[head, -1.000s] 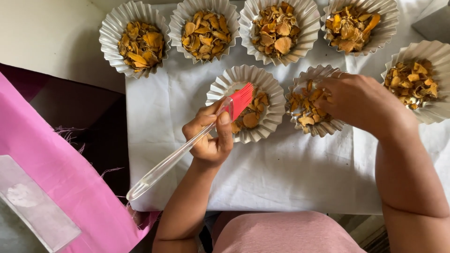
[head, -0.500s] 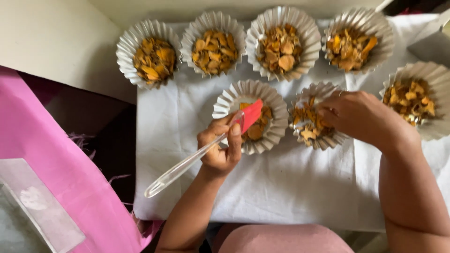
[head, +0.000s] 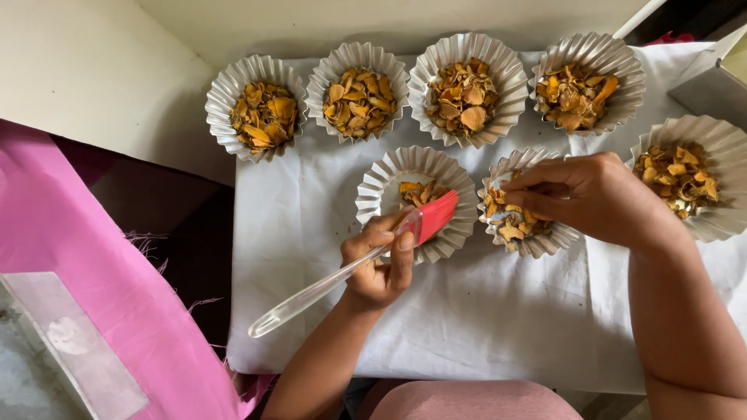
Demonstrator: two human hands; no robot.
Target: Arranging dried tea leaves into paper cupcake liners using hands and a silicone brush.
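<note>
Silver fluted cups are showing orange-yellow dried flakes, sitting on a plain white cloth; the brush is glinting clear-handled, red-tipped, and pink fabric is lying alongside.

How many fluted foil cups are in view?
7. Back row of four; one at right edge; one under the brush; one under the right hand. More may lie out of frame.
</note>
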